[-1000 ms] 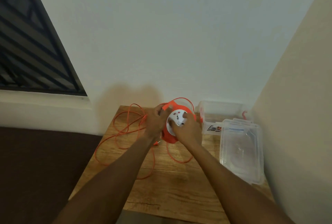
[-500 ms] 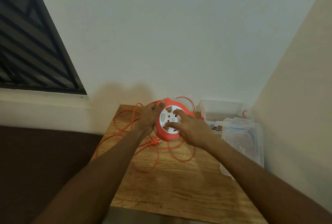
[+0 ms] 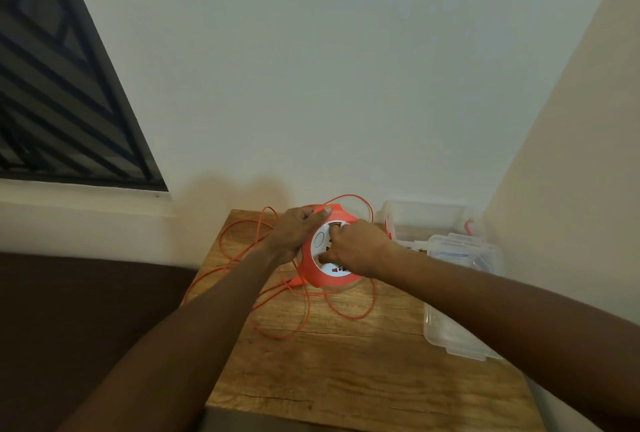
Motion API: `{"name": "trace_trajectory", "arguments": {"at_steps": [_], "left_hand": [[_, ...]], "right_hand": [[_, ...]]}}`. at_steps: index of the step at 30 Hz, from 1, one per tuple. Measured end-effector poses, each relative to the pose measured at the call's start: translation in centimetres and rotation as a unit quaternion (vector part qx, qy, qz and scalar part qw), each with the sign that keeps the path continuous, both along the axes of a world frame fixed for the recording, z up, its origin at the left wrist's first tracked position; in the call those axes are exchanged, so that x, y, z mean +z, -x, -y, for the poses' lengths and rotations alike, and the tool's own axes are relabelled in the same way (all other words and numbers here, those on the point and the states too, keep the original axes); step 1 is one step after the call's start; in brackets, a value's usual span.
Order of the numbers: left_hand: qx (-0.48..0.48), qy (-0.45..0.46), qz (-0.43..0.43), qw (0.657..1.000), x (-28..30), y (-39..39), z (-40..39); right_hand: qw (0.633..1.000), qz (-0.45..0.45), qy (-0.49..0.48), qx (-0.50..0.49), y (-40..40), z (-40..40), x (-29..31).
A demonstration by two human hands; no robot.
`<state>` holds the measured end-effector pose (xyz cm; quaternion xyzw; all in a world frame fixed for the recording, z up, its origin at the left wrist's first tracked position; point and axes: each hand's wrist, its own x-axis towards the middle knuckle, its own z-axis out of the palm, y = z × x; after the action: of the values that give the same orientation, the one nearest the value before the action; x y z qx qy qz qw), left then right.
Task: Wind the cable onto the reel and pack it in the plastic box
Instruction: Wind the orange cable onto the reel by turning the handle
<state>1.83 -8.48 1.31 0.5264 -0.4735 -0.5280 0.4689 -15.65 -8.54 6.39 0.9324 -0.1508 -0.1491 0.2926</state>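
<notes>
My left hand [image 3: 294, 234] grips the upper left rim of the reel [image 3: 327, 260], thumb curled over the orange edge and pinching a strand of cable [image 3: 294, 314] against it. My right hand [image 3: 356, 248] sits on the white socket face of the reel, fingers curled into its centre as if turning it; I cannot tell exactly what they hold there.

The reel stands at the far middle of the table [image 3: 363, 379], tilted up on its lower edge, with its socket face pointing toward me and slightly left. Being a disc, it has no long axis in the plane of the face; I judge its spin axis to run from me toward the wall.

Most of the cable is unwound. It lies in loose overlapping loops left of and in front of the reel, and one arc rises behind it.

Risks, as I judge them:
1. The crossed loops may knot or snag as they feed in, stalling the winding.
2. A loop left of the reel hangs past the table edge and may drag.
3. The tilted reel may slip from my grip.

The plastic box [image 3: 426, 224] stands open right of the reel, its lid [image 3: 453, 324] nearer to me.
</notes>
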Motion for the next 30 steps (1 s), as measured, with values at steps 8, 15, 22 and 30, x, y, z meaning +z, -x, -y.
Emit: {"name": "trace_trajectory", "arguments": {"at_steps": [8,15,22,30], "left_hand": [[0.148,0.067,-0.091,0.983,0.4,1.2,0.1],[0.16,0.083,-0.058,0.982,-1.0,2.6,0.2],[0.156,0.057,-0.079,0.983,-0.1,0.4,0.8],[0.074,0.043,-0.029,0.996,1.4,-1.5,1.3]], "right_hand": [[0.838,0.428,-0.168,-0.292,-0.3,0.1,-2.5],[0.283,0.667,-0.538,-0.43,-3.2,-3.1,-4.0],[0.754,0.533,-0.247,-0.292,0.0,-2.1,-2.8],[0.985,0.138,-0.105,0.003,2.5,2.6,1.8]]}}
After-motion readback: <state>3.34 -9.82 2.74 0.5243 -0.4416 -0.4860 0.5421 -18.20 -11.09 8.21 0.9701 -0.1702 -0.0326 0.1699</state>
